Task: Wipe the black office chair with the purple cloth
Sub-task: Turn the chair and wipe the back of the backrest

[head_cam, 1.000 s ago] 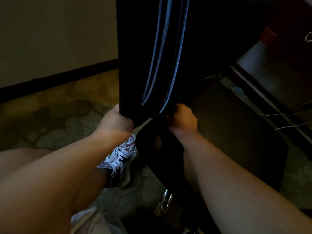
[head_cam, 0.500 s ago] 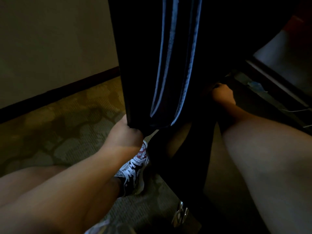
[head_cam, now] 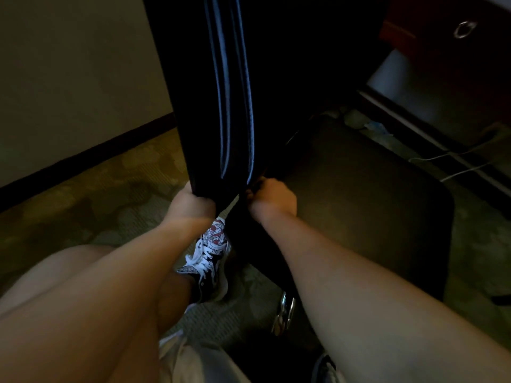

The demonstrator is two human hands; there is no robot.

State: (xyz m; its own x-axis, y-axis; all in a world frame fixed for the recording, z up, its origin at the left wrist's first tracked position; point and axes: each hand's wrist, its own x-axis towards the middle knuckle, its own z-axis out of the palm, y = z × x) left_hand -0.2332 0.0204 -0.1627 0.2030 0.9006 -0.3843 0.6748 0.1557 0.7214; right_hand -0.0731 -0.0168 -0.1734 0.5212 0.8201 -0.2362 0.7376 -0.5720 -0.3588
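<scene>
The black office chair fills the middle of the head view. Its backrest (head_cam: 276,78), with two pale shiny stripes, rises upward, and its seat (head_cam: 359,203) spreads to the right. My left hand (head_cam: 190,203) grips the lower left edge of the backrest. My right hand (head_cam: 272,199) is a fist at the near end of the gap between backrest and seat. Its fingers curl round a dark bunch that I take for the purple cloth (head_cam: 252,191). The dim light hides the cloth's colour and most of its shape.
A pale wall with a dark baseboard (head_cam: 83,158) runs on the left above patterned carpet. My sneaker (head_cam: 210,258) stands under the chair beside a chrome base part (head_cam: 284,313). A wooden drawer with a ring handle (head_cam: 464,29) and white cables (head_cam: 456,161) lie at right.
My right hand reached far along the gap between backrest and seat, then came back to its near end. My left hand kept its grip on the backrest edge.
</scene>
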